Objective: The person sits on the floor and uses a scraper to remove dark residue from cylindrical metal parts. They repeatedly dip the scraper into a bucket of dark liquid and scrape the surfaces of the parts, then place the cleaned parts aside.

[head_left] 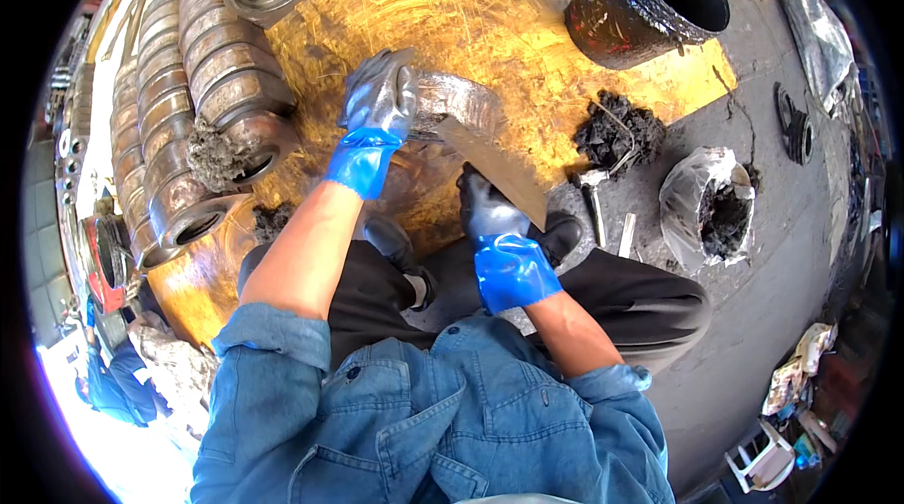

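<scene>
A thick metal ring [461, 101] with a scuffed, shiny side rests on the worn yellow surface in front of me. My left hand [381, 95], in a grey-and-blue rubber glove, is closed on its left side; part of the ring is hidden under the glove. In the same kind of glove, my right hand [492, 210] is wrapped round a flat, straight-edged metal blade [499, 170], like a scraper. That blade slants from the hand up to the ring's near right side, and its far end appears to touch or overlap the ring.
Rows of stacked metal rings [207, 43] stand at left, with a grey fibrous wad [218, 154] on one. At right are a black bucket [626, 24], a dark greasy heap [617, 132], a hammer [593, 203] and a plastic bag [692, 189] of black material. A person [118, 382] is at far left.
</scene>
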`<action>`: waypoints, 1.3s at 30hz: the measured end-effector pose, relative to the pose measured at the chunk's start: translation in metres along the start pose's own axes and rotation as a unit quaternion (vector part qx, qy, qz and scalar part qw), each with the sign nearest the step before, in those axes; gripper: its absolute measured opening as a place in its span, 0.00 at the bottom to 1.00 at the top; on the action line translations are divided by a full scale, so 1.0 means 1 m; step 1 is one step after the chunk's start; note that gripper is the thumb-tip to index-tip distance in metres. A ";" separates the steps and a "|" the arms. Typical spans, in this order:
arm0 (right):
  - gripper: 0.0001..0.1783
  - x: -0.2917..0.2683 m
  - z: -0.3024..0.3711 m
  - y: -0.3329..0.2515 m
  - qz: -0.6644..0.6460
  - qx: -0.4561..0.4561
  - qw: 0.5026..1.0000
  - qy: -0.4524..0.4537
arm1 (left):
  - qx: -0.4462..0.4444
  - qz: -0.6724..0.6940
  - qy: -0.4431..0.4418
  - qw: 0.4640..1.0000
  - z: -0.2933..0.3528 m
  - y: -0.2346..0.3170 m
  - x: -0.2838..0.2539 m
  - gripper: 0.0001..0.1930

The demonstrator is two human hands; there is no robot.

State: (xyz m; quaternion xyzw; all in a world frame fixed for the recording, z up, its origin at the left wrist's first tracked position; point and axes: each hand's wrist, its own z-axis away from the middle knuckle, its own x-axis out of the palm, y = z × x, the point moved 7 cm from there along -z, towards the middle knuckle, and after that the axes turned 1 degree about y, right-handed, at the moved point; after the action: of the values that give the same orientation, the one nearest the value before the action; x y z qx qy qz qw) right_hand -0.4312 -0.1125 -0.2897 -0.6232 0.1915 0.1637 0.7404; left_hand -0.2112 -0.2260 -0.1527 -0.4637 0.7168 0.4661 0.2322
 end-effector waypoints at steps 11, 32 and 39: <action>0.21 0.005 0.010 -0.019 0.306 -0.115 0.939 -0.108 | 0.029 0.005 0.021 0.999 0.005 -0.010 0.003 0.15; 0.13 -0.048 -0.038 -0.011 0.282 -0.077 0.936 -0.198 | 0.034 -0.019 0.024 0.999 0.004 -0.010 0.003 0.14; 0.10 -0.052 -0.067 -0.015 0.167 -0.074 0.909 -0.376 | 0.047 -0.020 0.026 0.998 0.004 -0.010 0.002 0.14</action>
State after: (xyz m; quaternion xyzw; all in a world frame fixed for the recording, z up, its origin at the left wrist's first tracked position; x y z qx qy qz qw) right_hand -0.4748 -0.1816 -0.2618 -0.5275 -0.0119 0.5210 0.6710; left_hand -0.2032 -0.2248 -0.1604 -0.4785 0.7343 0.4148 0.2446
